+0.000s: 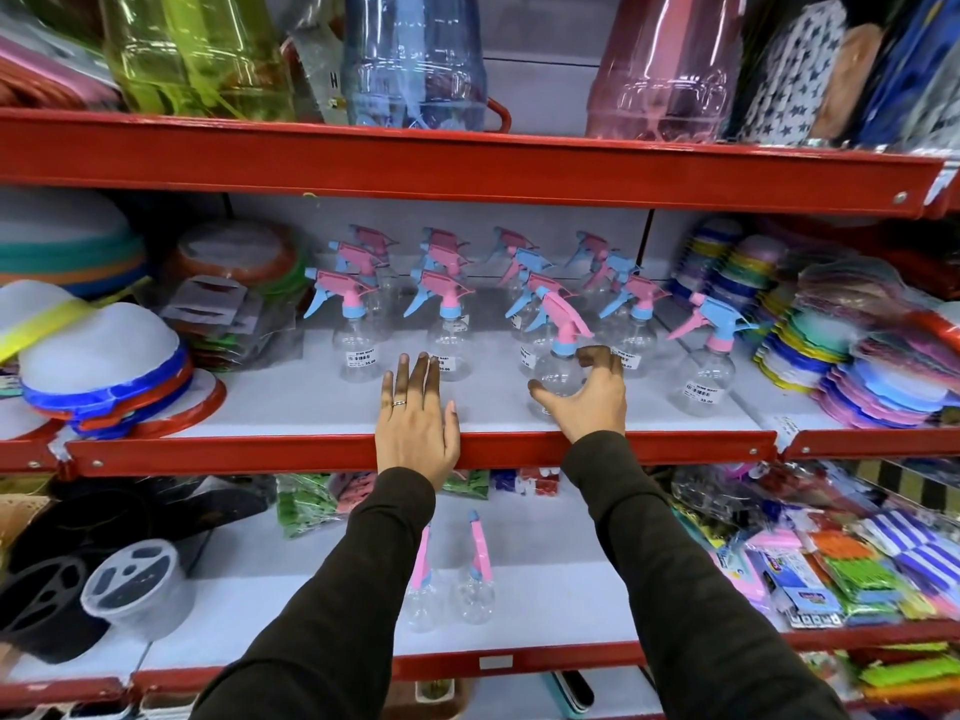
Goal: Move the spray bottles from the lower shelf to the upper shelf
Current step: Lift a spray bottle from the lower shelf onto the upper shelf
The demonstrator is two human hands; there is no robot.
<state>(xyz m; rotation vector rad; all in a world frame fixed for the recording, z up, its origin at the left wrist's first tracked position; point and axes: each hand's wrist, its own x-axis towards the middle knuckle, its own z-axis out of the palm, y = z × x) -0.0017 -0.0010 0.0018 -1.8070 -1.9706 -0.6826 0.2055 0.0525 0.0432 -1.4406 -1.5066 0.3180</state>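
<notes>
Several clear spray bottles with pink and blue trigger heads stand in rows on the upper shelf (311,407). My right hand (592,394) is curled around the round body of one clear spray bottle (558,356) at the front of that shelf. My left hand (415,407) lies flat and empty on the shelf surface, fingers apart, just in front of another bottle (449,335). Two spray bottles (421,589) (478,579) stand on the lower shelf (545,589) between my forearms.
Stacked plastic lids and bowls (104,366) fill the upper shelf's left, coloured plates (852,356) its right. Big plastic jars (415,59) stand on the top shelf. Packets of clips (831,569) and a round container (137,584) flank the lower shelf's bottles.
</notes>
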